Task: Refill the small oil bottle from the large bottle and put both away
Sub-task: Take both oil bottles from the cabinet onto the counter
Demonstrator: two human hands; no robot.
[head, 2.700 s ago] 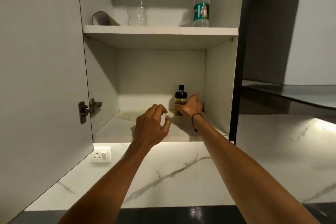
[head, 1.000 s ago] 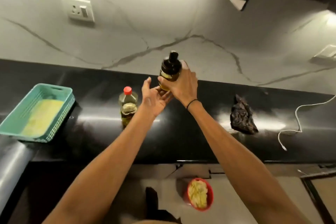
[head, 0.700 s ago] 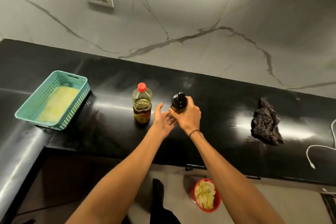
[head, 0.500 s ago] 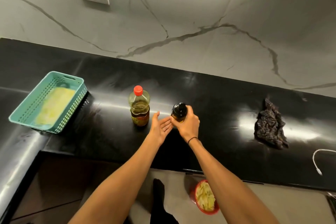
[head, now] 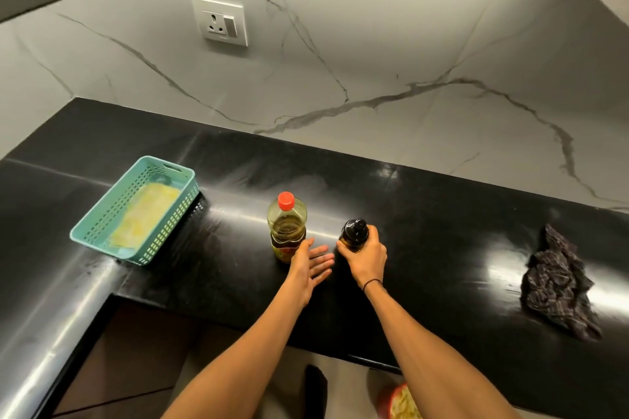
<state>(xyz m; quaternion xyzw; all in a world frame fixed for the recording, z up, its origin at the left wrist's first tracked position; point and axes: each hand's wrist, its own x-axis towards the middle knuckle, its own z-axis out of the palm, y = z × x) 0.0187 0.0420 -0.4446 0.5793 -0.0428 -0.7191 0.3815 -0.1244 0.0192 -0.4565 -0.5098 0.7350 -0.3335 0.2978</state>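
The small oil bottle (head: 354,233), dark with a black cap, stands upright on the black counter (head: 442,221). My right hand (head: 366,257) is wrapped around its body from the near side. Just left of it stands the large bottle (head: 287,224), clear plastic with a red cap and amber oil, capped. My left hand (head: 308,267) hovers with fingers spread flat between the two bottles, in front of the large bottle's base, holding nothing.
A teal plastic basket (head: 136,211) with a yellow cloth inside sits at the counter's left. A dark crumpled cloth (head: 558,282) lies at the right. A wall socket (head: 220,21) is on the marble backsplash. A red bowl (head: 400,403) sits on the floor below.
My right hand brought the small bottle down from the cupboard and set it on the counter right of the large bottle. My left hand let go and drew slightly left.
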